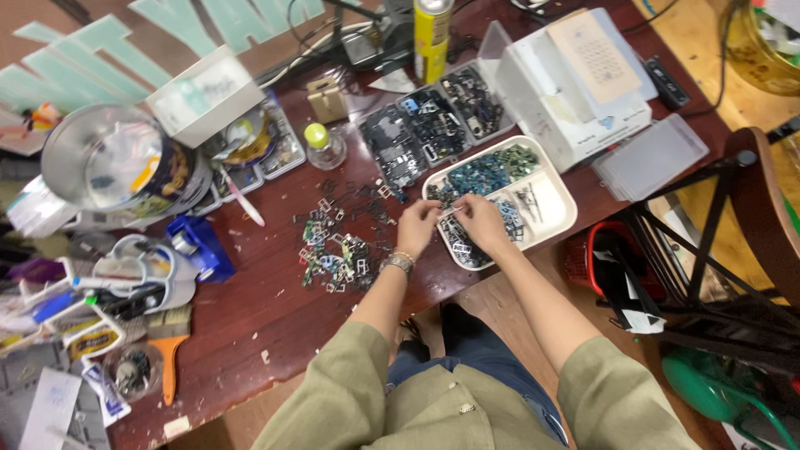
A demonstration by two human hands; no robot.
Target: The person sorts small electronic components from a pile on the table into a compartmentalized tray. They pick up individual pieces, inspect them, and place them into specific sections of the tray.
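Cluttered reddish wooden table (pixel 275 308), white tray (pixel 560 218), both hands (pixel 454 223) sorting small parts (pixel 337 250)

A yellow spray can (pixel 432 33), a small bottle with a green cap (pixel 322 147), a blue bin (pixel 200 246) and an orange-handled brush (pixel 169 350) sit on the dark red table (pixel 250 317).

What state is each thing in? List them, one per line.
Left hand: fingers pinched on a small part at the tray edge.
Right hand: over the tray, fingertips among the parts.
White tray: filled with small parts.
Yellow spray can: upright.
Small bottle: capped.
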